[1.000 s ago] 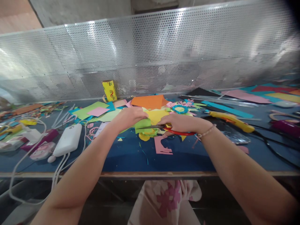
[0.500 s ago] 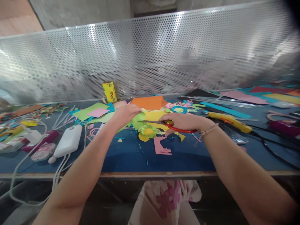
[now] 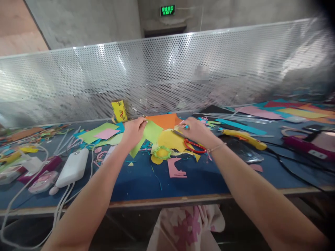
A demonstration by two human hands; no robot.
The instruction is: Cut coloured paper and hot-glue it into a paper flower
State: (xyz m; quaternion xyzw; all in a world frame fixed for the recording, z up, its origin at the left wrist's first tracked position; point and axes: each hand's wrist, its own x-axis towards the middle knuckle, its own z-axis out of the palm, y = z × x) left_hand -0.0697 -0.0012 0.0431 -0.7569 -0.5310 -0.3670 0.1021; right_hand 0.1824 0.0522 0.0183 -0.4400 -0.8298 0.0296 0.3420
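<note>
Two hands are counted: the left hand and the right hand. One pair of scissors with red handles is seen. Near the hands, one green sheet, one orange sheet and one yellow sheet are counted. One paper flower ring, one pink cut-out, one yellow glue gun, one white power bank and one yellow box are found. The small scraps cannot be counted.

A green lit sign on the wall above the perforated metal screen reads "EXIT", under characters too small to make out. The yellow box at the screen's foot bears red print I cannot read.
</note>
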